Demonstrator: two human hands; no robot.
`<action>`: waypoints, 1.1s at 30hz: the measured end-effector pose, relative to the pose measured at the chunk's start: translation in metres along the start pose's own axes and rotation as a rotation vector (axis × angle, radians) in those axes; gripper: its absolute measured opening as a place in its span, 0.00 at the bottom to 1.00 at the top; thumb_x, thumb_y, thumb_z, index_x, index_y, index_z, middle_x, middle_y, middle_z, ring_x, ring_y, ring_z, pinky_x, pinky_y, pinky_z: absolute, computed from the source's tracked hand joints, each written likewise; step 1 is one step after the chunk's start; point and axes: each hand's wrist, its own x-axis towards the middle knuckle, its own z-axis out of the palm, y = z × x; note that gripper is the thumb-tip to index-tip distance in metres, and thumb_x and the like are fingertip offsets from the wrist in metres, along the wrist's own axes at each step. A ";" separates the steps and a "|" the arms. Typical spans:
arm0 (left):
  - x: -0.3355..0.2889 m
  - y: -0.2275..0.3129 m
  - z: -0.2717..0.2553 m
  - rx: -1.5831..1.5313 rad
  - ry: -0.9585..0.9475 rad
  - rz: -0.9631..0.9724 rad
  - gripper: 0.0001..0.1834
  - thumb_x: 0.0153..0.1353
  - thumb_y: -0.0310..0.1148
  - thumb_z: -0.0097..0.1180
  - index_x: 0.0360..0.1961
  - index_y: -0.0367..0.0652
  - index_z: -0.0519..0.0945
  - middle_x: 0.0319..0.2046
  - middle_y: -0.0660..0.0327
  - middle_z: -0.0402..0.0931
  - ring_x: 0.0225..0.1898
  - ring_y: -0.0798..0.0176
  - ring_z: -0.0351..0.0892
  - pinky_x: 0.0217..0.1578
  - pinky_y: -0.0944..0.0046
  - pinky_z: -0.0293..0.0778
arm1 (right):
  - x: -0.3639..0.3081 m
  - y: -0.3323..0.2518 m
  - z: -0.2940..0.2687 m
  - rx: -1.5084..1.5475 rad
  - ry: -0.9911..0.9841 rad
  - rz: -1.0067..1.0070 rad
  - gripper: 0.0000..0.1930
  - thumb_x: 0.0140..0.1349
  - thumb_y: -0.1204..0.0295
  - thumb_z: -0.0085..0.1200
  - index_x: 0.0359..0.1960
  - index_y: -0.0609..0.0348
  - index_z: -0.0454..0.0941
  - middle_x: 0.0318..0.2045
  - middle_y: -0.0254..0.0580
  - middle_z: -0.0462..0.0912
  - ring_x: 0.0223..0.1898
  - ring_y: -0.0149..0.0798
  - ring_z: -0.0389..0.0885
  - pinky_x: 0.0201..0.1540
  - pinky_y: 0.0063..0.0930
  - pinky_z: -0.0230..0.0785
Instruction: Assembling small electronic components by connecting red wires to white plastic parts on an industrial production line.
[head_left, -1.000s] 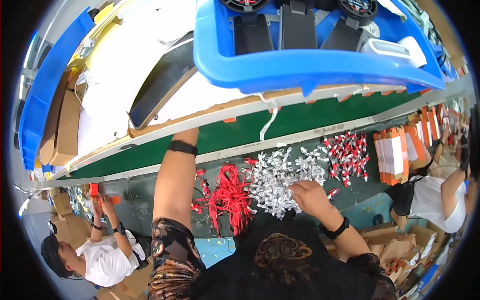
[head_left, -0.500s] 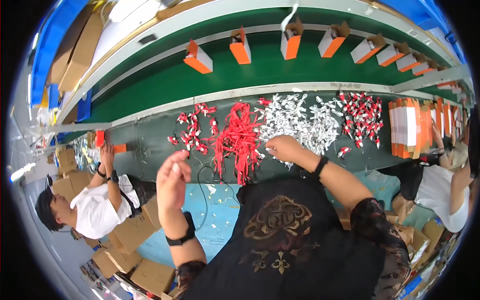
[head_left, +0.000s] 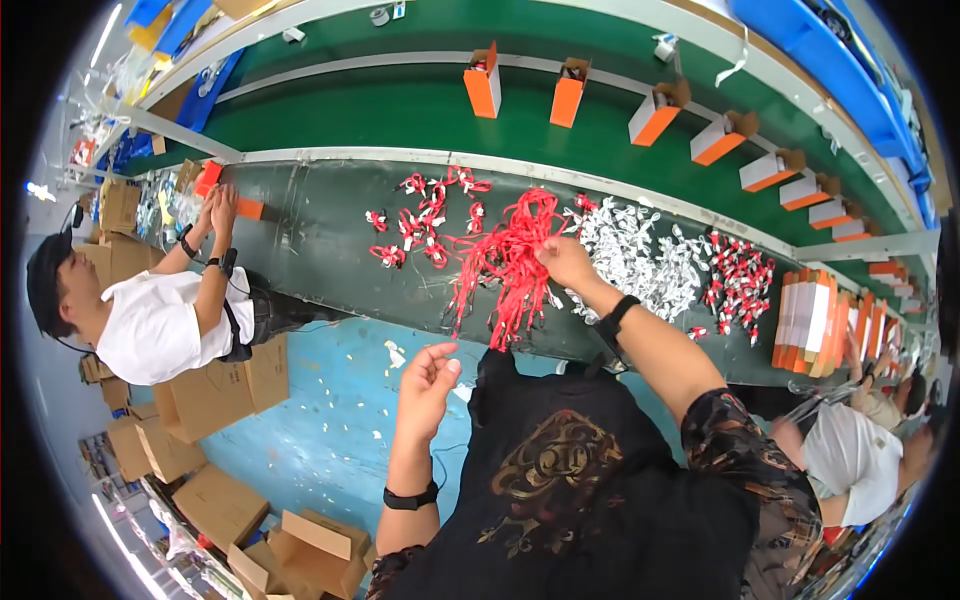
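The right hand [head_left: 566, 262] reaches over the dark desk [head_left: 320, 250] with its grip pinched on the bundle of red cords [head_left: 505, 262], which lies at the desk's middle, between small red-and-white bundles [head_left: 425, 215] and a heap of white ties [head_left: 640, 255]. The left hand [head_left: 428, 375] hovers near the body, grip loose and empty, fingers curled.

Left hand [head_left: 428, 372]: raised off the bench's near edge, palm turned inward, fingers loosely curled, thumb near fingertips.
Left wrist: dark band, forearm upright.
Right hand [head_left: 566, 262]: stretched forward over the bench, fingers pinched downward.
Right wrist: dark band, forearm bare, patterned sleeve at elbow.
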 end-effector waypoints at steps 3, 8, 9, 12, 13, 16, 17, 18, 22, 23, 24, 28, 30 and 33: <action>0.012 -0.004 -0.008 -0.028 0.010 0.046 0.15 0.64 0.30 0.56 0.50 0.37 0.76 0.31 0.68 0.75 0.30 0.75 0.69 0.35 0.74 0.67 | -0.012 -0.062 -0.055 0.522 -0.120 -0.064 0.11 0.67 0.67 0.54 0.29 0.60 0.80 0.22 0.31 0.80 0.26 0.20 0.74 0.29 0.21 0.66; 0.048 0.018 0.002 0.030 -0.060 0.220 0.15 0.62 0.26 0.57 0.50 0.36 0.76 0.31 0.68 0.75 0.33 0.77 0.70 0.35 0.75 0.67 | -0.039 -0.138 -0.133 0.274 -0.204 -0.119 0.09 0.68 0.69 0.53 0.37 0.61 0.82 0.24 0.30 0.80 0.27 0.20 0.74 0.31 0.19 0.66; 0.057 0.025 0.005 0.081 -0.061 0.247 0.17 0.62 0.27 0.58 0.52 0.36 0.75 0.34 0.67 0.75 0.35 0.78 0.72 0.37 0.74 0.69 | -0.047 -0.146 -0.141 0.401 -0.236 -0.171 0.10 0.67 0.68 0.53 0.38 0.62 0.82 0.28 0.33 0.83 0.31 0.23 0.76 0.35 0.21 0.68; 0.084 0.052 0.030 0.291 0.028 0.527 0.22 0.60 0.30 0.62 0.55 0.37 0.74 0.38 0.59 0.80 0.38 0.66 0.80 0.43 0.66 0.75 | -0.075 -0.175 -0.181 0.543 -0.308 -0.223 0.12 0.68 0.68 0.53 0.41 0.64 0.83 0.36 0.36 0.85 0.38 0.24 0.78 0.43 0.23 0.71; 0.090 0.066 0.040 0.288 0.019 0.539 0.22 0.60 0.30 0.62 0.55 0.37 0.74 0.38 0.59 0.80 0.38 0.66 0.80 0.43 0.66 0.75 | -0.082 -0.180 -0.189 0.587 -0.336 -0.308 0.12 0.69 0.68 0.52 0.42 0.64 0.82 0.35 0.33 0.84 0.36 0.23 0.76 0.40 0.21 0.69; 0.093 0.118 0.070 0.589 -0.125 1.034 0.20 0.57 0.30 0.63 0.51 0.39 0.78 0.41 0.56 0.80 0.45 0.55 0.79 0.48 0.59 0.74 | -0.108 -0.203 -0.220 0.602 -0.319 -0.449 0.12 0.70 0.66 0.52 0.42 0.62 0.82 0.28 0.29 0.81 0.29 0.19 0.72 0.30 0.17 0.65; 0.096 0.126 0.074 0.580 -0.224 0.984 0.16 0.58 0.29 0.62 0.48 0.38 0.80 0.40 0.56 0.80 0.44 0.55 0.80 0.48 0.60 0.74 | -0.116 -0.210 -0.231 0.666 -0.343 -0.437 0.13 0.70 0.65 0.52 0.42 0.62 0.83 0.25 0.27 0.78 0.25 0.18 0.69 0.27 0.16 0.62; 0.099 0.132 0.078 0.575 -0.329 0.933 0.12 0.59 0.28 0.61 0.45 0.38 0.82 0.39 0.55 0.81 0.44 0.55 0.80 0.47 0.60 0.74 | -0.123 -0.212 -0.240 0.733 -0.361 -0.424 0.13 0.69 0.64 0.52 0.42 0.62 0.83 0.22 0.25 0.76 0.22 0.17 0.67 0.24 0.15 0.58; 0.095 0.144 0.089 0.125 -0.276 0.768 0.08 0.66 0.27 0.54 0.42 0.37 0.83 0.34 0.67 0.80 0.33 0.77 0.74 0.36 0.74 0.70 | -0.151 -0.207 -0.258 0.867 -0.205 -0.504 0.14 0.69 0.63 0.52 0.42 0.62 0.83 0.19 0.23 0.72 0.18 0.16 0.62 0.20 0.15 0.52; 0.088 0.151 0.085 0.069 -0.267 0.723 0.08 0.67 0.27 0.54 0.42 0.36 0.82 0.34 0.67 0.80 0.33 0.78 0.73 0.36 0.75 0.70 | -0.156 -0.199 -0.262 0.827 -0.218 -0.479 0.14 0.69 0.64 0.52 0.43 0.62 0.82 0.21 0.24 0.74 0.20 0.18 0.65 0.22 0.16 0.57; 0.083 0.157 0.082 0.015 -0.259 0.679 0.08 0.68 0.28 0.53 0.43 0.36 0.81 0.34 0.68 0.79 0.33 0.80 0.72 0.36 0.76 0.69 | -0.159 -0.189 -0.260 0.836 -0.204 -0.480 0.14 0.69 0.64 0.52 0.43 0.62 0.82 0.21 0.24 0.74 0.20 0.18 0.65 0.22 0.16 0.57; 0.061 0.166 0.095 -0.144 -0.458 0.647 0.10 0.69 0.32 0.52 0.42 0.36 0.80 0.35 0.61 0.81 0.35 0.72 0.78 0.38 0.73 0.73 | -0.155 -0.140 -0.226 0.825 -0.215 -0.380 0.24 0.64 0.70 0.58 0.60 0.63 0.70 0.45 0.39 0.80 0.47 0.29 0.78 0.51 0.27 0.71; 0.047 0.167 0.101 -0.134 -0.533 0.563 0.11 0.70 0.34 0.52 0.42 0.37 0.79 0.35 0.60 0.81 0.37 0.67 0.81 0.40 0.69 0.76 | -0.154 -0.134 -0.203 0.709 -0.101 -0.550 0.38 0.58 0.68 0.64 0.68 0.63 0.58 0.60 0.49 0.71 0.62 0.39 0.70 0.65 0.37 0.61; 0.031 0.159 0.120 -0.250 -0.642 0.344 0.11 0.69 0.36 0.52 0.42 0.38 0.77 0.34 0.58 0.80 0.36 0.61 0.81 0.40 0.61 0.79 | -0.147 -0.131 -0.177 0.656 -0.182 -0.664 0.45 0.54 0.66 0.67 0.70 0.65 0.52 0.63 0.53 0.66 0.65 0.41 0.64 0.67 0.37 0.57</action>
